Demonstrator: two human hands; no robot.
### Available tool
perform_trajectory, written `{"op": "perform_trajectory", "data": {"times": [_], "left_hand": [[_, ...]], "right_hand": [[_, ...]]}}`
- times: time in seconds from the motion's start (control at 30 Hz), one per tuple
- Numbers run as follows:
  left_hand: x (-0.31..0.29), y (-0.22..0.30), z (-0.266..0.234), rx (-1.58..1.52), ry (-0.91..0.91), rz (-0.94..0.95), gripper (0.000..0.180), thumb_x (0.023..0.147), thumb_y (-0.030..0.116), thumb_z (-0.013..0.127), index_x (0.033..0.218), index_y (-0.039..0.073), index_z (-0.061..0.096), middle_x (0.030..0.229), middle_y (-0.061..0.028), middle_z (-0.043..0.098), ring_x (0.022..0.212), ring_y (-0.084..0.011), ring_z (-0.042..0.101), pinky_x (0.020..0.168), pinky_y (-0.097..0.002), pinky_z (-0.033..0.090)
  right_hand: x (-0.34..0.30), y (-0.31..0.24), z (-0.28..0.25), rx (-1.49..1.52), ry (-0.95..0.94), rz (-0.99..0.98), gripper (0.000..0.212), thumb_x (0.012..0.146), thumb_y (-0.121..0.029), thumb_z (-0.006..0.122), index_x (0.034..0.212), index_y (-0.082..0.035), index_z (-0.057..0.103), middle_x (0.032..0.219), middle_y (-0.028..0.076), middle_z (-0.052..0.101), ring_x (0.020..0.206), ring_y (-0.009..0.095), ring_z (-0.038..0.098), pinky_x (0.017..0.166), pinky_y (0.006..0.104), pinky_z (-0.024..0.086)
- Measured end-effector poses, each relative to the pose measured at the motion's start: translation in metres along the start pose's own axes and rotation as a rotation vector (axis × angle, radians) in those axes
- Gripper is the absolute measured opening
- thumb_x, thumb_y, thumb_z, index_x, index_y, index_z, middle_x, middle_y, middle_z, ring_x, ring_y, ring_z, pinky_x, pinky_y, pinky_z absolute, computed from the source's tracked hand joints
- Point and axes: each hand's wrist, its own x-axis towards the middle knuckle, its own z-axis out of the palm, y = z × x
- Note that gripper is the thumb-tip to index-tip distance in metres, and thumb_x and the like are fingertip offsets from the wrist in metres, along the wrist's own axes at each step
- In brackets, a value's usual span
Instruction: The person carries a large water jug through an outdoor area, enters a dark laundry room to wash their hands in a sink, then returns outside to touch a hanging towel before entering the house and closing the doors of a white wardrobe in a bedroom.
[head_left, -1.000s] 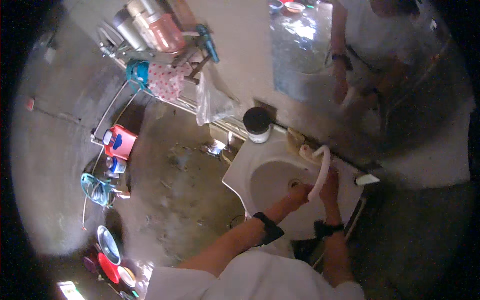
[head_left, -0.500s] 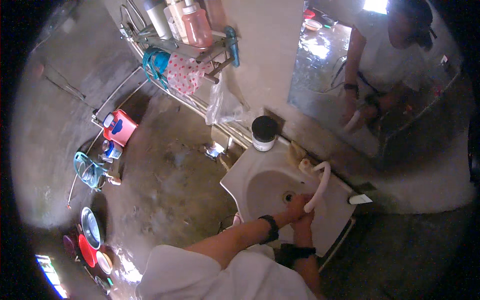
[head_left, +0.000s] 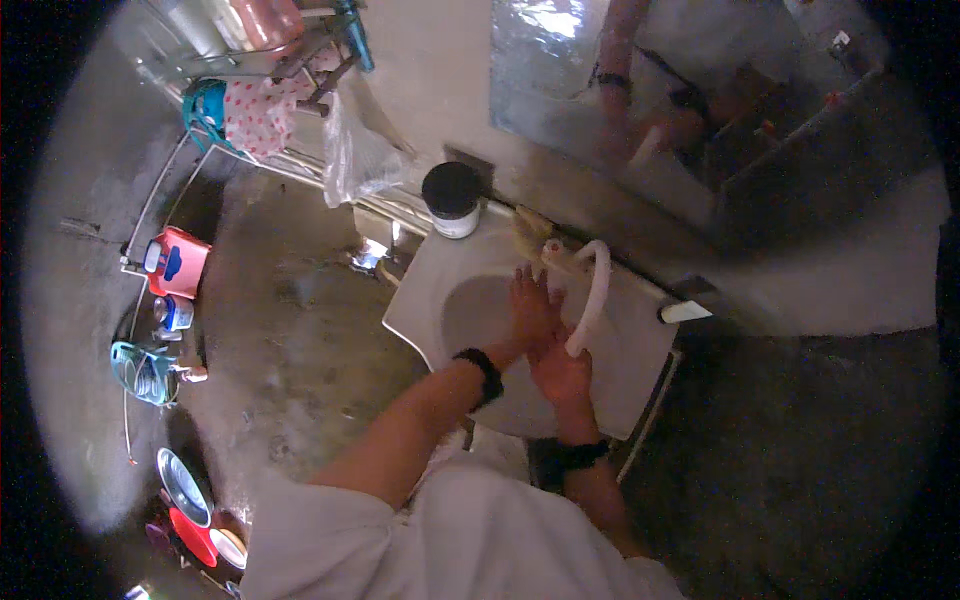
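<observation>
1. We see our left hand (head_left: pixel 530 305) spread flat, fingers apart, inside the white sink (head_left: pixel 430 290); wet, it could slip.
2. Our right hand (head_left: pixel 562 372) lies open under the white hose (head_left: pixel 592 300), gripping nothing; water may splash.
3. Whether water flows we cannot tell; the mirror (head_left: pixel 560 70) is blurred.

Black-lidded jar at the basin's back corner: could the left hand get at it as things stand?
Probably yes. The left hand is over the white basin, and nothing stands between it and the jar.
</observation>
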Motion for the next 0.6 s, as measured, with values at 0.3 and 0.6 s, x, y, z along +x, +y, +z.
{"op": "perform_trajectory", "data": {"times": [0.3, 0.6], "left_hand": [[0.086, -0.044, 0.009, 0.298, -0.158, 0.385, 0.035, 0.075, 0.013, 0.056, 0.11, 0.01, 0.056, 0.114, -0.0163, 0.053, 0.105, -0.0328, 0.051, 0.083, -0.0443, 0.044], [-0.046, 0.03, -0.031, -0.143, -0.467, 0.336, 0.021, 0.073, 0.017, 0.056, 0.09, 0.006, 0.061, 0.097, -0.0163, 0.06, 0.085, -0.0357, 0.057, 0.088, -0.0501, 0.038]], "right_hand": [[-0.023, -0.018, -0.048, -0.192, 0.3, -0.145, 0.042, 0.09, -0.024, 0.047, 0.123, 0.002, 0.043, 0.125, 0.018, 0.048, 0.118, 0.031, 0.044, 0.104, 0.0436, 0.034], [-0.022, -0.01, -0.075, -0.038, 0.359, -0.119, 0.044, 0.091, -0.036, 0.046, 0.124, -0.007, 0.044, 0.118, 0.014, 0.053, 0.104, 0.03, 0.052, 0.088, 0.0469, 0.044]]}}
